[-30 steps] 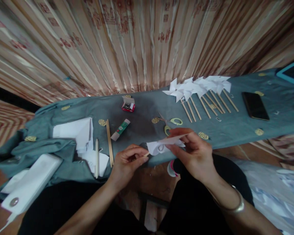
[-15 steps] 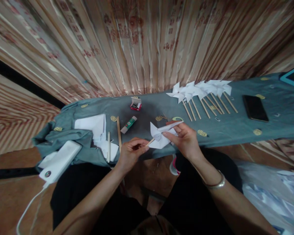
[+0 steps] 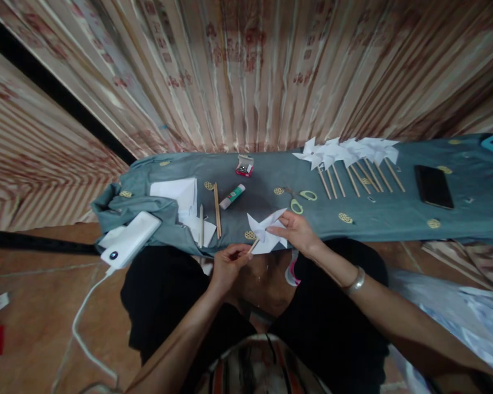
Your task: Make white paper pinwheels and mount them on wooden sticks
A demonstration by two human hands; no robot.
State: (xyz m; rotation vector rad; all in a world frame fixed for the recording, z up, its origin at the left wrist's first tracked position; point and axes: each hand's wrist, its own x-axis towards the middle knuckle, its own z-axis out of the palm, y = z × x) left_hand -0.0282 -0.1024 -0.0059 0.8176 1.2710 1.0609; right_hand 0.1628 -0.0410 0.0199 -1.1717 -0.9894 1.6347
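Note:
A white paper pinwheel (image 3: 267,234) is held between my two hands, just over the front edge of the cloth-covered table (image 3: 324,221). My left hand (image 3: 230,264) is closed on its thin wooden stick (image 3: 253,246), in a pinch below the paper. With thumb and fingers, my right hand (image 3: 298,231) grips a blade on the pinwheel's right side. Green-handled scissors (image 3: 299,198) lie open beyond the right hand. Ahead of the left hand are a glue stick (image 3: 232,196), loose wooden sticks (image 3: 217,210) and a white pen-like stick (image 3: 201,225).
Several finished pinwheels (image 3: 349,151) lie in a row at the back right, near a black phone (image 3: 433,186). A small red box of metal pins (image 3: 244,166) stands at the back. White paper sheets (image 3: 175,191) and a cabled white power bank (image 3: 131,241) are at left.
My right hand has shifted on the pinwheel and its blades now face up more openly. The scissors have come into full sight. The whole view has swung slightly.

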